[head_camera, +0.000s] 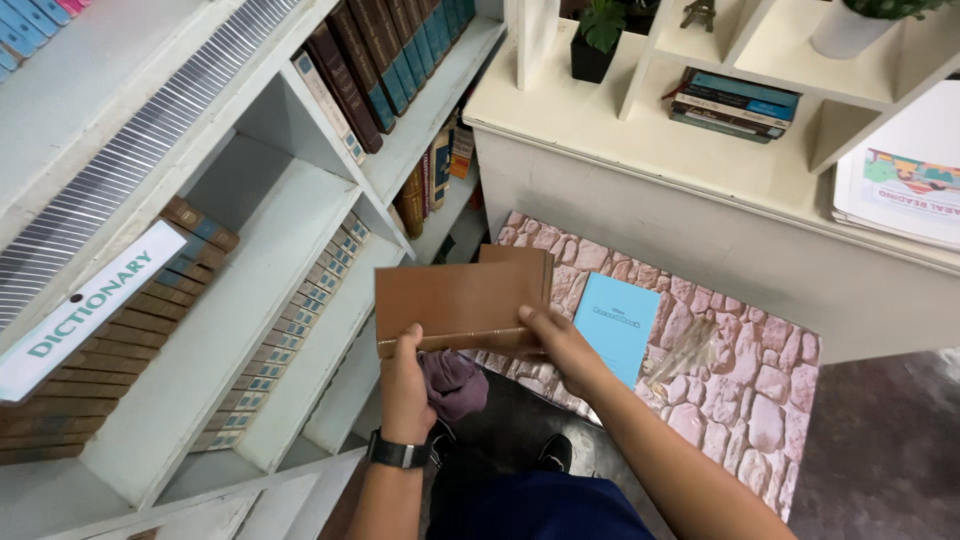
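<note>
A brown hardcover book is held flat in front of me by both hands. My left hand, with a black watch on the wrist, grips its near left edge. My right hand grips its near right edge. A second brown book lies just behind it on the stone-patterned surface. A purple cloth hangs below the held book, between my hands. A thin light-blue booklet lies on the patterned surface to the right of my right hand.
A white bookcase on the left holds rows of brown books with blue labels and a white label strip. A white counter behind carries a potted plant, stacked books and papers. Clear plastic wrap lies near the booklet.
</note>
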